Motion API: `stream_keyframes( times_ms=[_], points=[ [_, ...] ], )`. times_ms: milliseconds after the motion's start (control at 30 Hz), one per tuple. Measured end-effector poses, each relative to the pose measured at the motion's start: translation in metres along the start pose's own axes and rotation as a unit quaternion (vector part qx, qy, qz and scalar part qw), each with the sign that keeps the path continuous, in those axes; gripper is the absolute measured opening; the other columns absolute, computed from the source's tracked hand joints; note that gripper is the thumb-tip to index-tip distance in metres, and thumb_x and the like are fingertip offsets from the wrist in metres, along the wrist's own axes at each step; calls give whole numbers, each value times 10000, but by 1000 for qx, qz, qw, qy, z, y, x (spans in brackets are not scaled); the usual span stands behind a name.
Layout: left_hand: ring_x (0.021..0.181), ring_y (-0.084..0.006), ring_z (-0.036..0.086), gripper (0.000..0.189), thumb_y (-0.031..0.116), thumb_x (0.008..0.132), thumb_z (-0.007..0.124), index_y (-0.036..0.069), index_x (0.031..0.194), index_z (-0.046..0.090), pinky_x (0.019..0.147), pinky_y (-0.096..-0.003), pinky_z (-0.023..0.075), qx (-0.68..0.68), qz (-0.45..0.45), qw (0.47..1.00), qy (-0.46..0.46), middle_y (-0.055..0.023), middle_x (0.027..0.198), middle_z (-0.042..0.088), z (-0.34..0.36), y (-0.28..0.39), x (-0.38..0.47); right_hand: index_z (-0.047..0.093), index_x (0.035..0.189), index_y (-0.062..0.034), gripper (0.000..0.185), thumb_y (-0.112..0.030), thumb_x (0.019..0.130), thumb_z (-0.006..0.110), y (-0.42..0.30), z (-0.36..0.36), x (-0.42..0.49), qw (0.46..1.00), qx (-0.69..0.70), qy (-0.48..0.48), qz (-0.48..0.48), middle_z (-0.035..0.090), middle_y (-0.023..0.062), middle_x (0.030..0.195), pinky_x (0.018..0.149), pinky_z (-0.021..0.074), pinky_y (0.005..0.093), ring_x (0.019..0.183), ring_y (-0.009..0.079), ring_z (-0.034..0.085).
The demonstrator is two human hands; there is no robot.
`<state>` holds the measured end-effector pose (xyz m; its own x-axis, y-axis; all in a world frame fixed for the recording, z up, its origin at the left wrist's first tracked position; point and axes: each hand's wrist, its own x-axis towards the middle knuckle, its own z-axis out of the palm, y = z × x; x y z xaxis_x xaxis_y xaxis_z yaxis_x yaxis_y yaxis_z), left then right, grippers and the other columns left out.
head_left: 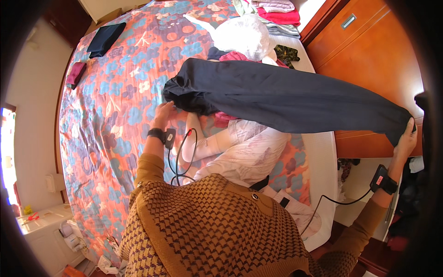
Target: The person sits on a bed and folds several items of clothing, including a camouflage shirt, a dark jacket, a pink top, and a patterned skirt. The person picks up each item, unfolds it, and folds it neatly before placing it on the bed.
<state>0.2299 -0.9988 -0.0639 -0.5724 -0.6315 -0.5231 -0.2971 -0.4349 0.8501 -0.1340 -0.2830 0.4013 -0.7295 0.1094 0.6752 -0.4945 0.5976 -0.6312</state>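
A long dark navy garment [277,93], which looks like trousers, stretches across in front of me. At its far right end, my right hand [407,136] grips the narrow hem between thumb and fingers. My left hand [164,112] is at the bunched, wider left end, its fingertips against the fabric edge; whether they pinch it is hidden. Beneath the garment, part of a dark pink cloth [224,118] shows beside my bent legs. Each wrist wears a black strap with a small cabled box.
I sit on a bed with a floral sheet [117,138]. A folded navy garment [106,38] and a small folded maroon cloth [76,74] lie at the left. Beyond the trousers are a white plastic bag [242,36] and folded clothes [278,15]. A wooden cabinet door [367,59] stands right.
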Motion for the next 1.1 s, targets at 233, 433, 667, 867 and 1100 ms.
stream_keyframes(
  times_ms=[233, 433, 667, 867, 1100],
  points=[
    [824, -210, 582, 165, 270, 921, 641, 113, 907, 594, 867, -450, 515, -247, -18, 963, -103, -28, 804, 562, 51, 23, 40, 604, 1283, 29, 486, -353, 982, 619, -17, -72, 53, 999, 6, 54, 1, 654, 139, 1213, 884, 547, 326, 1028, 235, 669],
    [853, -155, 567, 173, 287, 922, 608, 170, 1046, 636, 798, -416, 505, -178, 140, 973, -52, 24, 959, 610, 31, 113, 53, 601, 1294, 36, 570, -421, 954, 629, 22, -180, 100, 991, -102, 82, 26, 654, 156, 1224, 899, 540, 335, 1036, 247, 672],
    [836, -228, 701, 243, 232, 869, 737, 50, 1028, 708, 828, -389, 590, -178, 112, 945, -249, -80, 970, 735, -18, 255, 1, 608, 1291, 43, 666, -510, 920, 637, 54, -281, 137, 961, -242, 117, 59, 659, 172, 1229, 920, 526, 337, 1041, 253, 677],
    [835, -213, 708, 219, 219, 899, 715, 39, 1022, 702, 836, -382, 591, -210, 177, 928, -250, -85, 986, 739, -39, 297, -22, 617, 1284, 43, 749, -593, 888, 632, 69, -293, 140, 941, -299, 150, 50, 668, 179, 1225, 945, 508, 341, 1061, 260, 673],
    [897, -197, 707, 200, 210, 962, 647, 61, 1087, 694, 864, -359, 572, -214, 183, 907, -312, -67, 1029, 736, -36, 300, -25, 618, 1285, 38, 816, -658, 859, 619, 77, -308, 108, 925, -312, 209, 64, 674, 180, 1220, 956, 500, 350, 1088, 278, 663]
  ],
)
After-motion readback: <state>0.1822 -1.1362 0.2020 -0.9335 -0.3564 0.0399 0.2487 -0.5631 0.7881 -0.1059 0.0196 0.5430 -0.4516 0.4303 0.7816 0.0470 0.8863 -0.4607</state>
